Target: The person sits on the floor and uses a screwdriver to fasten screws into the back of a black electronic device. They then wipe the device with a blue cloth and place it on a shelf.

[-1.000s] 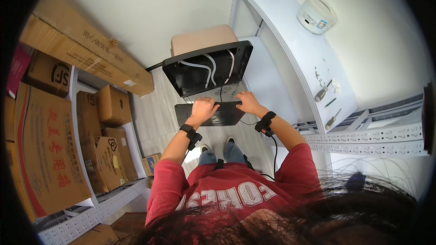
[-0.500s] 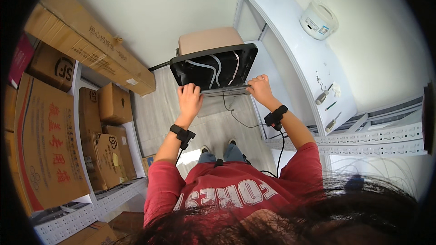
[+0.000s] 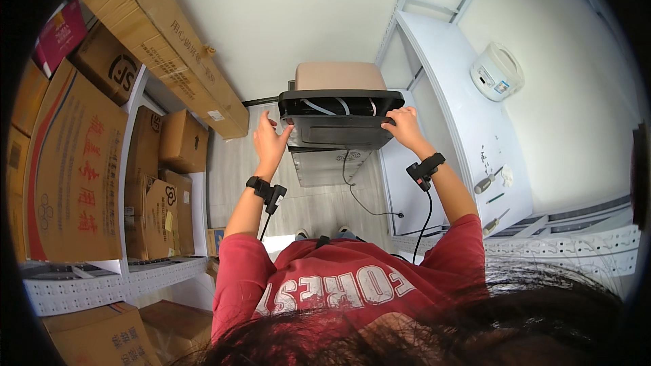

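In front of me stands an appliance with a beige back part [image 3: 339,76] and a black top frame [image 3: 319,95]. A dark grey panel [image 3: 339,133] covers much of its near side. Through the gap above the panel, pale tubes [image 3: 342,106] show in the black interior. My right hand [image 3: 408,129] has its fingers bent over the panel's upper right corner. At the panel's left edge is my left hand [image 3: 271,141], fingers spread and raised, the thumb close to the edge; whether it touches is unclear. Straps with small black devices circle both wrists.
A black cord [image 3: 356,193] runs from the silvery lower body [image 3: 319,169] across the floor. Left are shelves of cardboard boxes [image 3: 78,169] and a tall carton [image 3: 180,54]. The white shelf [image 3: 441,68] at right holds a white rice cooker [image 3: 497,71] and screwdrivers [image 3: 489,181].
The panel has swung up against the appliance, narrowing the view of the tubes inside. My left hand has loosened from its grip and spread its fingers. My right hand stays at the panel's corner.
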Tool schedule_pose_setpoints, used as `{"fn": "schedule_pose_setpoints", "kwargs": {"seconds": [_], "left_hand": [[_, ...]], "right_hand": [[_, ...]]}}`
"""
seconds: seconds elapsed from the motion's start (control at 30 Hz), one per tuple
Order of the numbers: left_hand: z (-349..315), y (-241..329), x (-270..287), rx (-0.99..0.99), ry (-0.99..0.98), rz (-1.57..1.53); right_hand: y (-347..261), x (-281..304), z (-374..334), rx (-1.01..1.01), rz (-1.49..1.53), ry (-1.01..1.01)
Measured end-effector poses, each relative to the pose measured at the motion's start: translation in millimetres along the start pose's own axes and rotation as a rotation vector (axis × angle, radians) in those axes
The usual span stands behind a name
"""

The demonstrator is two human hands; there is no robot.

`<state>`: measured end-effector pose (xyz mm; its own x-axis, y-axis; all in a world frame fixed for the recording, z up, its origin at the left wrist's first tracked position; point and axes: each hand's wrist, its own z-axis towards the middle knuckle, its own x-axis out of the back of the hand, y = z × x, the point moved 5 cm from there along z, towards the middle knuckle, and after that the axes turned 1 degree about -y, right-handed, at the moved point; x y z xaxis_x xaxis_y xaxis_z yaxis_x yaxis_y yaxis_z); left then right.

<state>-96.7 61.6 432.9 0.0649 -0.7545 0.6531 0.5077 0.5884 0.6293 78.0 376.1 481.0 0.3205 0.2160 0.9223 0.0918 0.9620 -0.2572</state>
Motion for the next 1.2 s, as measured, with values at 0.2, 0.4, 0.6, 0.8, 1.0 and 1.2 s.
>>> {"fn": "schedule_pose_setpoints", "kwargs": {"seconds": [0.2,0.4,0.6,0.8,1.0,1.2], "left_hand": [[11.3,3.4,-7.9,-0.051,-0.017,0.008],[17.4,4.2,-10.2,-0.139,0.008,0.04],[11.0,1.6,-11.9,-0.193,0.006,0.08],[7.1,0.9,-13.0,-0.15,-0.045,0.056],[8.2,4.0,-13.7,-0.123,0.002,0.08],[3.0,29.7,-11.3,-0.216,0.19,0.173]], "right_hand": [[11.1,-5.3,17.4,-0.013,-0.013,0.02],[9.5,-1.1,25.4,0.052,0.002,0.037],[9.7,-0.1,32.5,0.027,-0.011,-0.037],[7.4,-1.3,28.7,0.03,-0.101,0.02],[-4.7,8.0,22.1,-0.037,-0.174,0.289],[16.9,-8.0,16.9,-0.142,-0.102,0.315]]}}
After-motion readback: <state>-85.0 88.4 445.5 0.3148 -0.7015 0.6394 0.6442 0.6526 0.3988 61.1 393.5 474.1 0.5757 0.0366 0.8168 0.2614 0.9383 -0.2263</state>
